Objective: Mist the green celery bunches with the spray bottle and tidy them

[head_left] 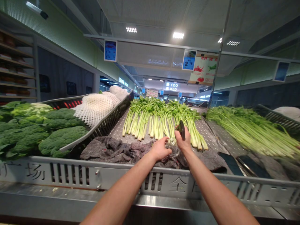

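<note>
My right hand (184,140) is clamped on a dark tool (182,129), my left (161,149) pinching what may be clear wrap (173,150); celery (161,120) at 12 o'clock; keep both steady

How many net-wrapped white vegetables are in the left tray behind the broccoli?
3 visible: a large one nearest the broccoli, a second behind it, a third at the far end. Others may be hidden behind.

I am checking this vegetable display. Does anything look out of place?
The crumpled purple-grey cloth lies bunched at the front of the celery tray, not spread flat. The celery bunches lie in an orderly row.
</note>
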`<state>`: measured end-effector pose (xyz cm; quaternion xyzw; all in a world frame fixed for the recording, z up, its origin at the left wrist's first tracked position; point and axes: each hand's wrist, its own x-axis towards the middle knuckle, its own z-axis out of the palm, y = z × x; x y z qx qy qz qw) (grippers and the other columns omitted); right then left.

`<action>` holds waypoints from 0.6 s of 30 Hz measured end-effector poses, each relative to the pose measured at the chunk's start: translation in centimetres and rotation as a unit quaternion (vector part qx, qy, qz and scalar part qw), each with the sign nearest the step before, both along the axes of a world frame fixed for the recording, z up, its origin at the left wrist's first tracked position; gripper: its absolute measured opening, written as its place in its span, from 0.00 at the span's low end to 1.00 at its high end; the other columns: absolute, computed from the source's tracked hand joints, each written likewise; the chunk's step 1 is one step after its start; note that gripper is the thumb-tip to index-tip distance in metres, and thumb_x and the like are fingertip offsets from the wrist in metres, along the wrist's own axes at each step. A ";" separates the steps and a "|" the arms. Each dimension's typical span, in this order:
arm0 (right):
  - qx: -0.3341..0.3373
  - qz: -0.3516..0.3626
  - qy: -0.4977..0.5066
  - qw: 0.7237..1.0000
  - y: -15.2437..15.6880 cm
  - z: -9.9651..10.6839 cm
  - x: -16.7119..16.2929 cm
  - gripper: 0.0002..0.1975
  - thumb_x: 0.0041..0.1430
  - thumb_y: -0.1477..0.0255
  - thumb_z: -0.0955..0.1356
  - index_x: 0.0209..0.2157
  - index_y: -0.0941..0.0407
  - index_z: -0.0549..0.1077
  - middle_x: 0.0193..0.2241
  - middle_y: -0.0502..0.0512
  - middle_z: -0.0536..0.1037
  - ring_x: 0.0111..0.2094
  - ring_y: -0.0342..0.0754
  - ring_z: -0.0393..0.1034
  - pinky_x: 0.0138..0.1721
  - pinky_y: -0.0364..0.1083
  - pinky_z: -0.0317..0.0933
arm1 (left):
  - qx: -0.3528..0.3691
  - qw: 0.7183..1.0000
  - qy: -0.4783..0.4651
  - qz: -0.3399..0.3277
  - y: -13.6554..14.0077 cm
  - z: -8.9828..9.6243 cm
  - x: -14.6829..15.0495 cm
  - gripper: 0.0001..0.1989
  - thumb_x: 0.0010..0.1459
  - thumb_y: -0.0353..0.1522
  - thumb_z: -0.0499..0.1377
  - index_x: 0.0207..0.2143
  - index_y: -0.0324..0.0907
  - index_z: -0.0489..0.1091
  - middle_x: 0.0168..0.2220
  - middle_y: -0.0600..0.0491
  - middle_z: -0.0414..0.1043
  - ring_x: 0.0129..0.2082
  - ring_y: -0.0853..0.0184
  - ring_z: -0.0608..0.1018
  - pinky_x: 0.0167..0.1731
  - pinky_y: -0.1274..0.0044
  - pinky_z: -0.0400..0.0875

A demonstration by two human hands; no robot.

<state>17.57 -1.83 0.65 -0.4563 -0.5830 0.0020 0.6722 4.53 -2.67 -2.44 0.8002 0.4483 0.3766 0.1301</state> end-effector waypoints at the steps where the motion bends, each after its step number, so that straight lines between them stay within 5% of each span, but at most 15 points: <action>1: 0.000 0.000 0.001 1.000 0.0 0.0 0.0 0.13 0.41 0.68 0.61 0.32 0.56 0.68 0.28 0.52 0.72 0.28 0.46 0.65 0.31 0.44 0.58 | 0.001 1.000 0.000 -0.002 0.0 0.0 0.0 0.29 0.40 0.32 0.57 0.49 0.42 0.59 0.45 0.51 0.68 0.42 0.64 0.71 0.43 0.75 0.65; 18: -0.022 -0.037 0.036 0.998 0.2 0.0 0.4 0.12 0.42 0.67 0.61 0.30 0.56 0.68 0.27 0.53 0.72 0.29 0.48 0.65 0.33 0.46 0.57 | -0.010 1.000 0.008 -0.022 0.5 -0.6 0.0 0.30 0.40 0.33 0.57 0.50 0.41 0.58 0.47 0.51 0.67 0.44 0.64 0.70 0.45 0.76 0.64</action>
